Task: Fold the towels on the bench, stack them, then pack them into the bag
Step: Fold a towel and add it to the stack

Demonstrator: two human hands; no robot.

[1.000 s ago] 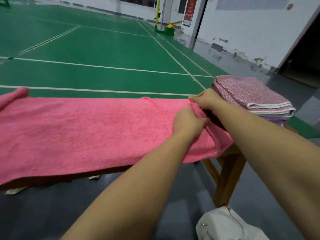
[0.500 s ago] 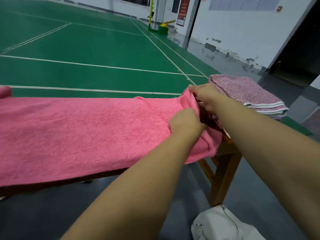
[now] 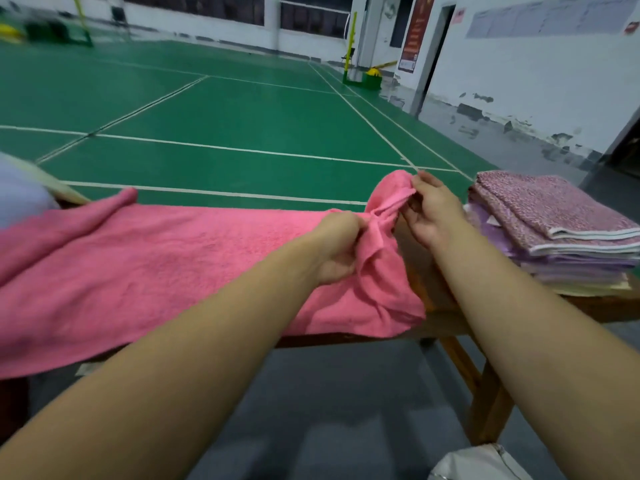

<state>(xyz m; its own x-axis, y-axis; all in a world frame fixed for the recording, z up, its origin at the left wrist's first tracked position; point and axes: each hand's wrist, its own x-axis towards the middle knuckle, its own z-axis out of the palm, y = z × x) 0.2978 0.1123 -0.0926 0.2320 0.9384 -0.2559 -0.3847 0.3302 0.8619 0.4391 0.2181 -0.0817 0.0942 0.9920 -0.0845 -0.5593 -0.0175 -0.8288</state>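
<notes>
Pink towel (image 3: 145, 271) is being kept spread along the wooden bench (image 3: 446, 323), its near edge hanging over the front of the seat and its right end being gathered up off the wood. That right end is being gripped by both hands. The near corner is being bunched in the left hand (image 3: 337, 249), whose fingers are curled round a fold of the cloth. The far corner is being pinched and raised by the right hand (image 3: 433, 211), thumb and fingertips closed on the fabric, so that a bare strip of bench is being left exposed between the lifted end and the folded stack (image 3: 557, 233). That stack is being kept at the right end of the bench, apart from the pink towel: a speckled mauve towel on top, lilac and pale yellow ones beneath. Part of a white bag (image 3: 481, 464) is being shown on the grey floor below the bench, at the bottom edge of the view. Green court flooring with white lines is being shown behind.
</notes>
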